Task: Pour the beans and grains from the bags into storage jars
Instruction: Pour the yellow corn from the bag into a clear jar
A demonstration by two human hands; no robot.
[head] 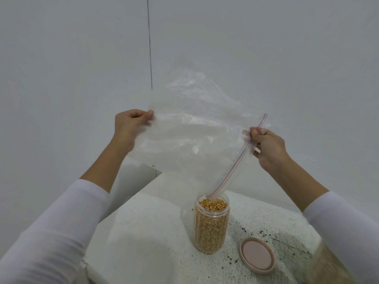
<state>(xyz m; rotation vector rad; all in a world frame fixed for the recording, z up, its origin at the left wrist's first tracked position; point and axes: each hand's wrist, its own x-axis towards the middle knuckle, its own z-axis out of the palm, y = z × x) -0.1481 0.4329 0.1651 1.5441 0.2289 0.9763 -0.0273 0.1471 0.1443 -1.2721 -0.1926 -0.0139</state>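
Above clear plastic jar (211,224) of yellow kernels: clear zip bag (190,136) upended, seemingly empty, left hand (129,125) pinching far corner, right hand (266,146) gripping zip edge. Pouring apparently done; next, likely bag aside, pink round lid (257,255) on.

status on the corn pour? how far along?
Done: the jar is filled with corn kernels nearly to its rim. In hand: left hand and right hand hold the near-empty zip bag tilted, its corner in the jar mouth; one kernel clings inside. Left: fit the lid, lying beside the jar.

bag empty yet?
Nearly empty: the bag looks clear except one kernel near its lower left corner; the jar is full.
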